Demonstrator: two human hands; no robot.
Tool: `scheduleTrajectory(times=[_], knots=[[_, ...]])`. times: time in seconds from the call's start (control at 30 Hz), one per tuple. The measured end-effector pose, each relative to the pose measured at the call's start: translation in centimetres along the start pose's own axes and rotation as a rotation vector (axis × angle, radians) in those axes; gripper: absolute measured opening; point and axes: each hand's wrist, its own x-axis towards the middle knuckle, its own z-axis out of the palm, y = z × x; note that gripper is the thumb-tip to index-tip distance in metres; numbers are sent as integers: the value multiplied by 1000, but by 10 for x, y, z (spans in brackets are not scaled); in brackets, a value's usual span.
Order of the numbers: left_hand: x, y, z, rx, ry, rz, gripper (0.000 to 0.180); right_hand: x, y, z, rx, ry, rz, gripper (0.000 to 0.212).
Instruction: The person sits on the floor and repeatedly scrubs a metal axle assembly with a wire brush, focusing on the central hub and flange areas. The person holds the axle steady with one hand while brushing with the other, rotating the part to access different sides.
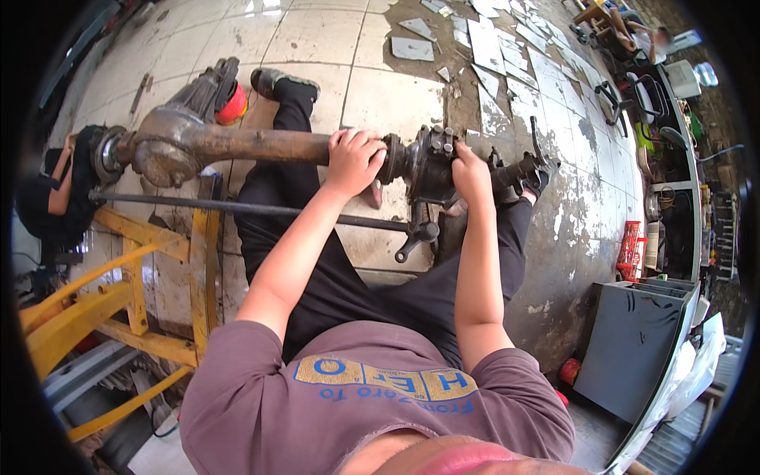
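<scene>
A rusty brown vehicle axle [253, 146] lies crosswise in front of me, its round differential housing [164, 154] toward the left. My left hand [355, 164] rests on top of the tube near its right end, fingers curled over it. At that end sits a dark, greasy steering knuckle [431, 170] with several bolt heads on top. My right hand [473, 175] is closed against the knuckle's right side; whatever its fingers hold is hidden. A long tie rod [261, 209] runs below the axle to a joint [426, 232] under the knuckle.
Yellow metal frame [202, 285] stands at left. Another person [59, 190] in black is by the axle's far left end. A red can [232, 105] is behind the axle. Broken tiles [487, 47] cover the far floor. A grey cabinet [633, 340] stands at right; someone sits far right.
</scene>
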Motion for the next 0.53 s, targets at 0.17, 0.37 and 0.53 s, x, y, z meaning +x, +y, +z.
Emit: scheduleTrajectory(times=[0.17,0.37,0.53], knots=[[1,-3,0,1,21,14,13,-41,-1,10,24,73,45,66],[1,3,1,19,8,-2,13,-24,9,1,-33,28,-27,64],[-1,-2,2,1,-12,36,13,-32,12,9,31,61,14,71]])
